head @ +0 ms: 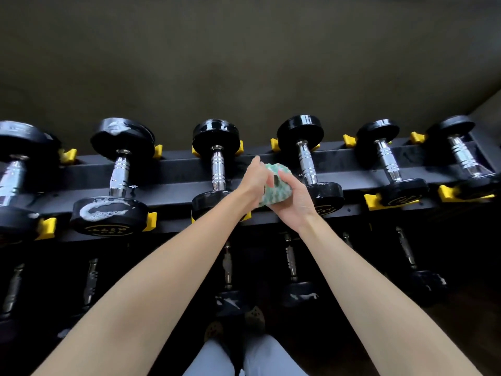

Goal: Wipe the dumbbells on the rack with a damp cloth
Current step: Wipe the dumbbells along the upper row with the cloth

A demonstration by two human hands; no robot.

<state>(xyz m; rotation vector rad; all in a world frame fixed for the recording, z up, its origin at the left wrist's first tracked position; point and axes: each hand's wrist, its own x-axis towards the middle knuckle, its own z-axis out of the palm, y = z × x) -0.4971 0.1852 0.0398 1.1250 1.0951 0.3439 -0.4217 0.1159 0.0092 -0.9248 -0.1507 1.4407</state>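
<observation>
Both hands meet over the top tier of the dumbbell rack (173,169), between the third and fourth dumbbells from the left. Left hand (253,180) and right hand (294,198) both have a closed grip on the bunched green-and-white cloth (276,185); looks like wringing or refolding, cannot tell which. Cloth is held in the air just above the rack rail, not on any weight.

Top tier: six black round-head dumbbells with chrome handles, resting in yellow cradles (372,200). Second dumbbell (119,175) has white foam on both heads. The leftmost dumbbell (16,172) also shows foam or sheen. Third dumbbell (217,164) and fourth dumbbell (309,164) look glossy, possibly wet. Lower tier holds more dumbbells (227,270), dim, with some white streaks.

Handling judgement: cloth is soft, light and limp and likely wet, so best held balled in one palm for pressure. Dumbbells are heavy and rigid and sit stable in cradles, so wipe in place with no lifting. Wet chrome handles and soapy heads likely slippery; if one must be turned, hold the grooved handle centre, not the foamy head.

Step judged: readying the cloth before wiping the next weight. The foamy second dumbbell needs a wipe-off.
</observation>
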